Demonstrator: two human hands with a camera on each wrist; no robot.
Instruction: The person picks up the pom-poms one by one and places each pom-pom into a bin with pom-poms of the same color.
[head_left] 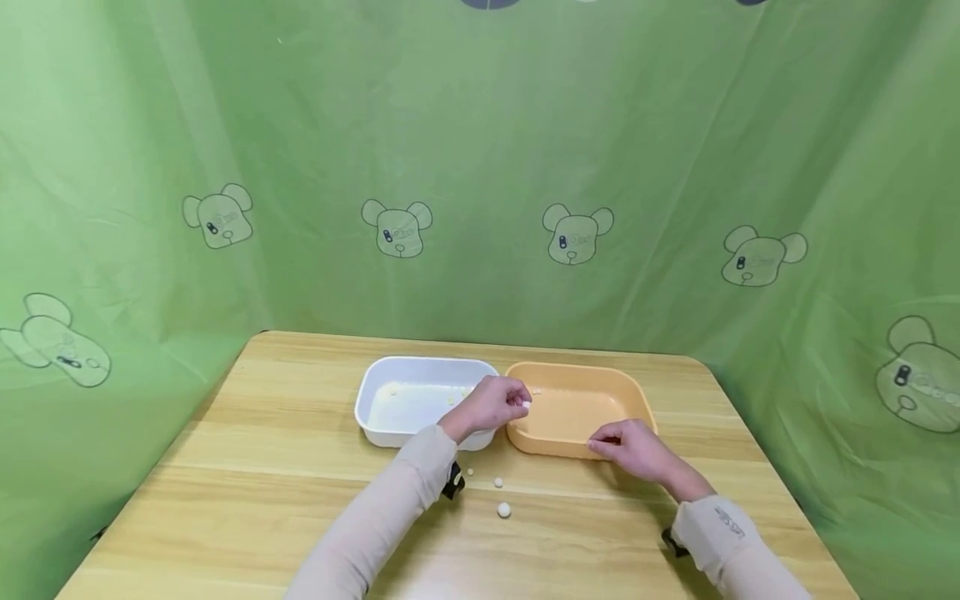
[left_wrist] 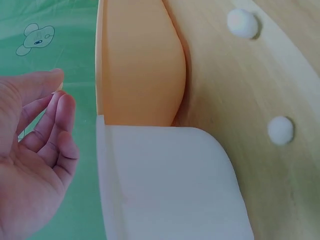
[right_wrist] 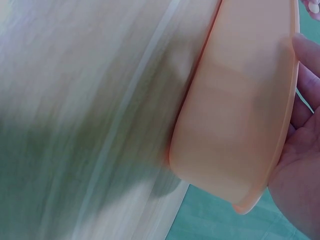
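My left hand (head_left: 491, 402) pinches a small white piece (head_left: 527, 405) between thumb and fingertips, above the left side of an orange basin (head_left: 577, 450). In the left wrist view, only a sliver of the piece shows between the fingers. My right hand (head_left: 637, 450) holds the near rim of that basin towards its right end, the thumb lying on the rim in the right wrist view. A white basin (head_left: 431, 438) stands against the orange one on its left, partly hidden behind my left hand. Tiny pale bits (head_left: 536, 392) lie inside the orange basin.
In front of the basins lie a larger white ball (head_left: 504, 509), a smaller white ball (head_left: 498, 482) and a tiny one (head_left: 470, 472). Several yellowish bits (head_left: 393, 393) are in the white basin. A green curtain (head_left: 480, 275) surrounds the wooden table (head_left: 300, 467).
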